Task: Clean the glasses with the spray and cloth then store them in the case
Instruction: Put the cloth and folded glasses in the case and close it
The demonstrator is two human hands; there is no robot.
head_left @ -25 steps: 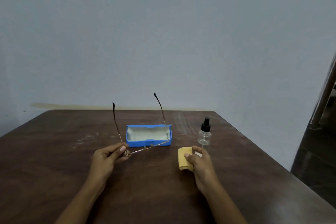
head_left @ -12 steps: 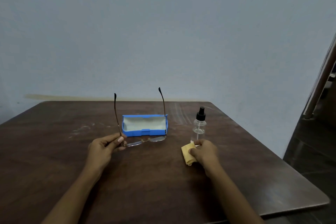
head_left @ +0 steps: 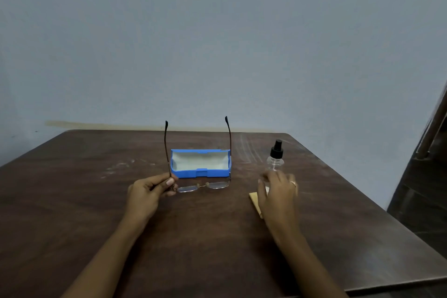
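Left hand (head_left: 150, 192): thumb and curled fingers pinched tight on the glasses (head_left: 203, 186) at the left hinge corner. Glasses: held in front of the person, lens front low over the dark wooden table (head_left: 72, 213), both temples unfolded and pointing upward; contact between lenses and table not determinable. Case (head_left: 200, 164): blue, lid open, pale lining exposed, empty, standing on the table just behind the glasses and framed between the two raised temples. Spray bottle (head_left: 275, 159): clear body, black pump cap, upright on the table to the right of the case and apart from it. Right hand (head_left: 278, 192): motion-blurred, just in front of the lower body of the spray bottle, fingers loosely spread and only slightly bent, closed around nothing visible; contact with the spray bottle not determinable. Ring (head_left: 293, 183) on one finger of the right hand. Cloth (head_left: 254, 197): yellow, folded, lying flat on the table, partly hidden beneath the thumb side of the right hand, not gripped
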